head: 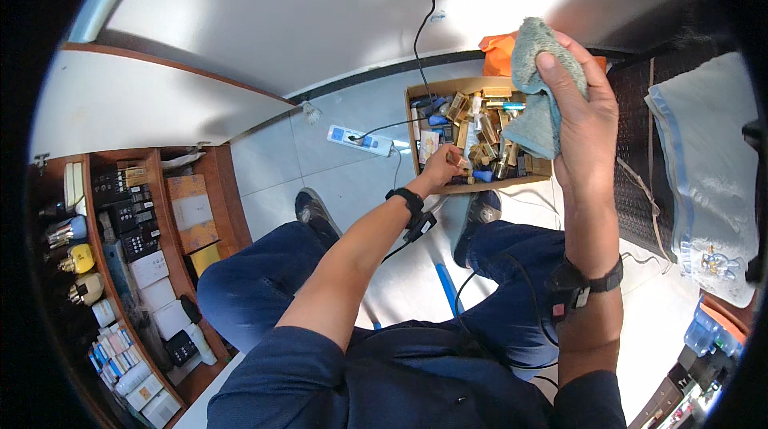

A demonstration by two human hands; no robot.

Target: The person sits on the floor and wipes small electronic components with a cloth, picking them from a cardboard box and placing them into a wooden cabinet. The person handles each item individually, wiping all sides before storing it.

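Note:
A cardboard box [480, 84] on the tiled floor holds many small gold, black and blue cosmetic containers. My left hand [443, 168] reaches into its near left corner, fingers bent at the small items; whether it grips one I cannot tell. Beside it lies a small blue container [482, 175]. Above the right side of the box my right hand [585, 99] is raised, pinching a folded grey-green cloth [534, 123] between thumb and fingers. The cloth hangs down over the box's right part and hides some contents.
A white power strip [360, 139] with a black plug and cable lies left of the box. Open wooden shelves [168, 261] with boxes and bottles stand at the left. An orange bag [498, 57] sits behind the box. A towel [708, 177] hangs over a dark woven surface at the right.

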